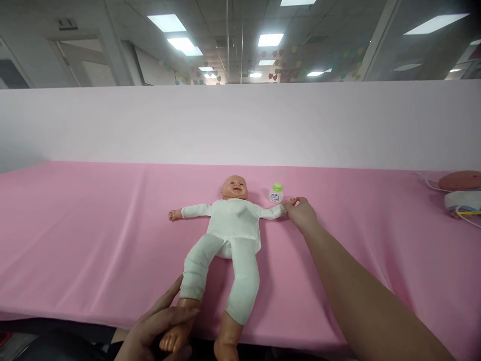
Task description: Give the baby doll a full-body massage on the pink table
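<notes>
A baby doll (236, 220) in a white top and white leggings lies face up, its arms spread and its feet toward me. My left hand (158, 326) is wrapped about the doll's lower leg and foot on the left side; the thumb crosses over the ankle. Out at the doll's other arm, my right hand (301, 213) pinches its wrist or hand between thumb and fingers. Just beyond that arm stands a small clear bottle (276, 193) with a green cap and a printed label.
A pink sheet (93, 225) covers the table, with a white partition (240, 125) along its back. At the far right edge lie a flesh-coloured object (460, 180), a pale item (464, 200) and white cords. The doll's feet reach the front edge.
</notes>
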The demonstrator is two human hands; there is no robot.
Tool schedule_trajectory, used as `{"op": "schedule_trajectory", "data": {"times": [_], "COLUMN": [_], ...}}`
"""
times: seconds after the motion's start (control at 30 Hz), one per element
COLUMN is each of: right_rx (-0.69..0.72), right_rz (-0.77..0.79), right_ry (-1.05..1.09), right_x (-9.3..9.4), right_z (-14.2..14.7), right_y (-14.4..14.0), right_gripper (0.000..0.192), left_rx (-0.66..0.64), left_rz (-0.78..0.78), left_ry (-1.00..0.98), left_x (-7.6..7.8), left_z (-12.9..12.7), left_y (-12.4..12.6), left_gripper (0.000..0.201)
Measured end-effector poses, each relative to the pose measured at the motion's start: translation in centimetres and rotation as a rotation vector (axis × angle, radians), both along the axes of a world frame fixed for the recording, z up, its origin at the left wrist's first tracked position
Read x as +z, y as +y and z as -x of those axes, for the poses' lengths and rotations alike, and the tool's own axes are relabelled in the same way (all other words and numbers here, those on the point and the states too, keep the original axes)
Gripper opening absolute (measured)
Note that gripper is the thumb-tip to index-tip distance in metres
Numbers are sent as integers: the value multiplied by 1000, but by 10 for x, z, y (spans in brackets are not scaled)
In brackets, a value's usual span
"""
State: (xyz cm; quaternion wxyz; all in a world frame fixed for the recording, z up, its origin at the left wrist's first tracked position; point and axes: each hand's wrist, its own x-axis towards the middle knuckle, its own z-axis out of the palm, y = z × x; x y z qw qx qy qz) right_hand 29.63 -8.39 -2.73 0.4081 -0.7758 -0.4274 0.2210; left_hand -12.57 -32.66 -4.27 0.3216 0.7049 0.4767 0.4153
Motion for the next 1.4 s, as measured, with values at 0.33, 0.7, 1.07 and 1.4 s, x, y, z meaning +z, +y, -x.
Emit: {"op": "schedule_trajectory", "data": {"times": [0.33, 0.7, 1.07, 1.4], "right_rx": [519, 907, 516, -28], "right_rz": [-661, -630, -633, -78], "right_ry": [-432, -915, -421, -63], "right_x": [30, 24, 18, 1], "right_z": [88, 105, 78, 3], "right_y": [-48, -53, -32, 3], "right_gripper": [42, 31, 48, 73], "left_rx": [-34, -67, -82, -187], "left_rz": [-106, -32, -230, -233], "left_ry": [-59, -190, 4, 157], "left_x": [41, 67, 43, -6], "left_z": [-35, -84, -44, -10], "left_y": [37, 101, 41, 9], "left_gripper": [37, 31, 48, 68]}}
